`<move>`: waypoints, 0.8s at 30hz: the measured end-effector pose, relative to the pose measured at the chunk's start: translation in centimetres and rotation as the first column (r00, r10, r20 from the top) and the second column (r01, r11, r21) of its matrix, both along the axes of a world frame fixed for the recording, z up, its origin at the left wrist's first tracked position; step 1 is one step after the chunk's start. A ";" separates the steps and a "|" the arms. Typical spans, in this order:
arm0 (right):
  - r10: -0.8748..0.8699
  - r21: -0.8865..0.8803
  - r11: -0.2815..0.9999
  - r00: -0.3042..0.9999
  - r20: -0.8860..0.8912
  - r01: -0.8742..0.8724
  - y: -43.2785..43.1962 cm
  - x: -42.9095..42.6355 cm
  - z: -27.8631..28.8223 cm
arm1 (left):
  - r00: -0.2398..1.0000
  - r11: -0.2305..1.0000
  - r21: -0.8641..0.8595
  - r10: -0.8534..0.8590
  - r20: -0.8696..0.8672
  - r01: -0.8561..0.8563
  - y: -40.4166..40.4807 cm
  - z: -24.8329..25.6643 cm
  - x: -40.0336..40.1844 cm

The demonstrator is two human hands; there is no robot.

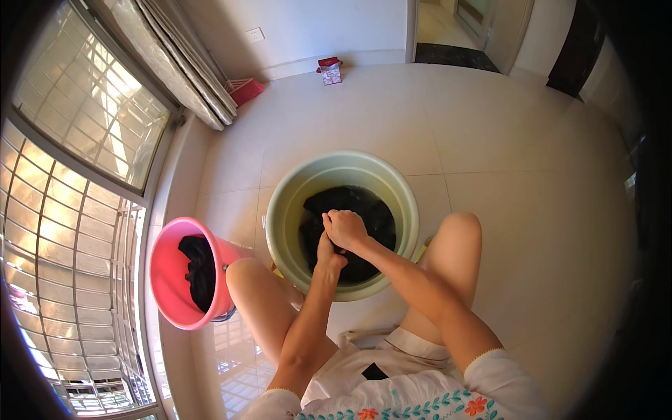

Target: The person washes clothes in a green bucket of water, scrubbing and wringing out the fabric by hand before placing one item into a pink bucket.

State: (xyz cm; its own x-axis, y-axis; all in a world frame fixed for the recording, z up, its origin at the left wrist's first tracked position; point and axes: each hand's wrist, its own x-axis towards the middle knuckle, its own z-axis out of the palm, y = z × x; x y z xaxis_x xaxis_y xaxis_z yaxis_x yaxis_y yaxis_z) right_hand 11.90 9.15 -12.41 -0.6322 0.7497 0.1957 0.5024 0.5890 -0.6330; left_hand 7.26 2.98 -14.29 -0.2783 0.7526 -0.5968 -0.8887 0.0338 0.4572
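Note:
A pale green plastic tub (344, 159) stands on the floor between my knees. Black cloth (373, 210) lies bunched in the tub, apparently wet and in dark water. My right hand (345, 229) is closed in a fist over the middle of the tub, its wrist crossing above my left. Just below it and against it, my left hand (331, 256) has its fingers curled, with a dark fold of cloth showing between the hands. My fingers hide most of what they grip.
At my left, a pink bucket (165, 273) tilts against the window ledge with a black garment (201, 275) inside. Past the tub are a red dustpan (247, 92), a small red-and-white paper bag (331, 73) and a curtain (173, 58). A barred window (63, 226) lines the left side.

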 end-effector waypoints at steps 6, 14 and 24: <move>-0.143 -0.092 0.984 0.984 0.103 0.153 5.9 1.2 -3.2 | 0.997 0.976 -0.204 0.067 -0.044 -0.075 1.7 -2.9 -3.8; -0.161 -0.224 0.936 0.894 0.418 0.273 5.1 1.1 -9.0 | 0.152 0.774 -0.626 -0.610 -0.778 -0.094 3.3 -11.4 -4.0; -0.130 -0.158 0.951 0.809 0.573 0.264 3.6 0.3 -16.9 | -0.251 0.348 -0.928 -0.894 -0.372 0.136 4.3 -13.2 -2.0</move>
